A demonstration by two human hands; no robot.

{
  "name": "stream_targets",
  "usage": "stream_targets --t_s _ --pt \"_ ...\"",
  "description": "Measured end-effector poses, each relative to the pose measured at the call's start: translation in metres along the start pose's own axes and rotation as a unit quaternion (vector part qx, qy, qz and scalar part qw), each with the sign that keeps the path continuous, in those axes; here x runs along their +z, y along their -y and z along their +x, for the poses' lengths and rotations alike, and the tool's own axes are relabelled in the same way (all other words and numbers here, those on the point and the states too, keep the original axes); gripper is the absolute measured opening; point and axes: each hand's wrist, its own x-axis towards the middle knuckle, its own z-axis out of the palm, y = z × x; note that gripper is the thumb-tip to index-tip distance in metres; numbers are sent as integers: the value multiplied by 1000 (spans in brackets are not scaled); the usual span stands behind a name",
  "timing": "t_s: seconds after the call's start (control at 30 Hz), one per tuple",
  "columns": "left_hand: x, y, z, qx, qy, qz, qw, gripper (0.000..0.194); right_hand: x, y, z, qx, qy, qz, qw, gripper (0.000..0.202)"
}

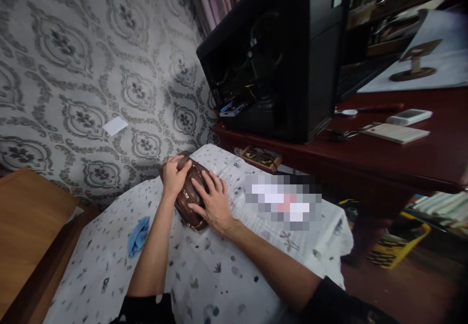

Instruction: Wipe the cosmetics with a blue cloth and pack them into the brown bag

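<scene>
A brown leather handbag (190, 194) with a metal zip and clasp lies on a white printed cloth (223, 285). My left hand (174, 176) grips its left, far end, thumb on top and fingers curled over the side, the fingertips partly hidden. On the right side of the bag rests my right hand (215, 204), its fingers spread across the leather near the zip. To the left of my left forearm, a crumpled blue cloth (138, 236) lies on the white cloth.
A black computer case (263, 65) stands on the dark red desk (409, 153) at right, near a booklet (397, 132) and a small white device (409, 117). A blurred-out item (281, 201) lies right of the bag. Patterned wallpaper (139, 90) rises behind; a wooden panel (32, 236) is at left.
</scene>
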Motion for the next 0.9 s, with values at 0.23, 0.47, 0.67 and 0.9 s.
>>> stream_targets --t_s 0.23,0.47,0.67,0.9 --pt "-10 -4 -5 4 23 -25 999 25 0 -2 -1 -6 -13 39 999 71" --pt "-38 12 -21 -29 42 -66 996 22 -8 -15 4 -25 -34 155 987 57" --pt "-38 20 -34 -33 28 -57 997 15 -3 -17 4 24 -28 173 984 60" --pt "-25 -2 -43 6 7 100 995 47 5 -17 2 82 -26 194 977 67"
